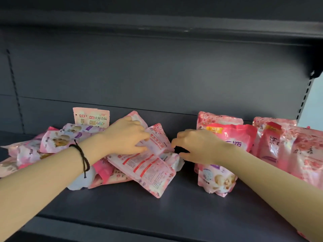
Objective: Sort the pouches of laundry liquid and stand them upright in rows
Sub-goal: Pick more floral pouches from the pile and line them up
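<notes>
Several pink laundry-liquid pouches lie in a loose heap [57, 144] on the left of the dark shelf [157, 203]. My left hand [125, 137] grips a light pink pouch [158, 139] at the top of the heap, fingers pinched on its edge. Under it lies another pouch [148, 170], back side up with red text boxes. My right hand [197, 145] reaches toward the same pouch with fingers spread, holding nothing. On the right, pouches stand upright: a small one [216, 180] in front, a darker pink one [236, 135] behind it, more [300, 151] at far right.
One pouch [91, 117] stands upright against the dark back panel behind the heap. The upper shelf [174, 30] overhangs, with its bracket [314, 74] at top right. Bare shelf surface lies in front of the pouches and between the two groups.
</notes>
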`<state>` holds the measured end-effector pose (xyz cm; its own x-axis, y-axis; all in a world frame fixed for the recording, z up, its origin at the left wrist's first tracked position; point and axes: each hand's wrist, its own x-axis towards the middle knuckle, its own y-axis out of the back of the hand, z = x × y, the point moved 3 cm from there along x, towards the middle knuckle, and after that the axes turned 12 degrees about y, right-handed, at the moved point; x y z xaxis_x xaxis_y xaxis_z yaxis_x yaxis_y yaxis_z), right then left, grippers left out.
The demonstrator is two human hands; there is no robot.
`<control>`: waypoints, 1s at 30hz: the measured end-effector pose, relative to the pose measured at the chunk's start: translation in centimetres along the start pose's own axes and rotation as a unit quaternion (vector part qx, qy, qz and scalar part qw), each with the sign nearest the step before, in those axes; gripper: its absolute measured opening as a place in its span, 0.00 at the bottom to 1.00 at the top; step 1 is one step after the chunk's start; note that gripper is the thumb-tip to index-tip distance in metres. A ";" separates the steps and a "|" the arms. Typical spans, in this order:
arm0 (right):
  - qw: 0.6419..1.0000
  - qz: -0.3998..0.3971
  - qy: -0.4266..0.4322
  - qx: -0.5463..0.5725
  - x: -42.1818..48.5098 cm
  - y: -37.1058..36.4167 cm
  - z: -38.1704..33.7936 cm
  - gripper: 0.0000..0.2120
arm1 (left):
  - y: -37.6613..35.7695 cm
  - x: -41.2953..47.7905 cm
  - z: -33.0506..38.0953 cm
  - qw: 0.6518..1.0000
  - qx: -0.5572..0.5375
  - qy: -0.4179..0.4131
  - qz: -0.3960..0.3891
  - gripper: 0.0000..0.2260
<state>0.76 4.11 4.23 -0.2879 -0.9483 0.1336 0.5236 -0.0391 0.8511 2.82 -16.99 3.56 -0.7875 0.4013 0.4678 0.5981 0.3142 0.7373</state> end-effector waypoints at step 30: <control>0.805 0.028 -0.464 0.369 12.3 -13.7 8.6 0.15 | -10.6 8.3 -5.1 0.892 -0.356 0.216 -0.177 0.21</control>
<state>-16.85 -4.31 -1.38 -0.9342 -0.2856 0.2138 0.0373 0.5179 0.8546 -10.82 -21.44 2.09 -0.9839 -0.0309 0.1758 0.1760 -0.3321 0.9267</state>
